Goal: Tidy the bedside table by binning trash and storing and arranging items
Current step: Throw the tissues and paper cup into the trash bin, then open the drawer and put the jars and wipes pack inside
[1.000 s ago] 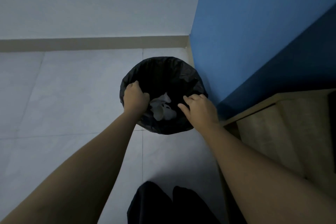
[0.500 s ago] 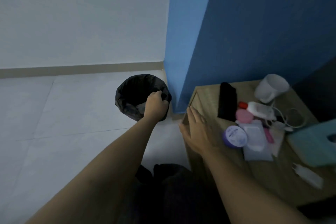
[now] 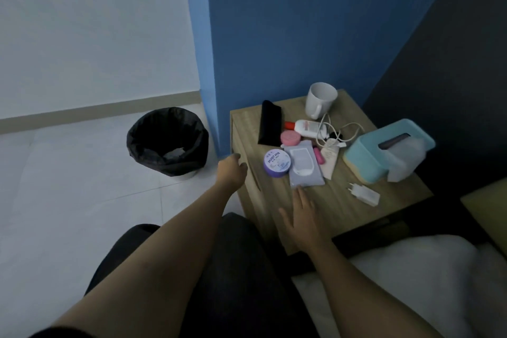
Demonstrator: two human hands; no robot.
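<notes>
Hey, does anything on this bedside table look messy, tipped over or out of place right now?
Yes. The white lotion bottle lies on its side, with a white cable tangled loosely beside it. The small items are bunched together mid-table: purple jar, wipes pack, pink jar. Nothing looks spilled or broken.

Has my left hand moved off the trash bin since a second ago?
Yes. The left hand has left the trash bin rim and now hovers to its right, by the bedside table edge.

Left hand [image 3: 231, 170]: fingers curled away, grip unreadable. Wipes pack [image 3: 303, 167]: label blurred. Cable [image 3: 333, 129]: tangle partly hidden behind bottle [image 3: 307, 127]. Bin [image 3: 167, 141]: contents indistinct.
</notes>
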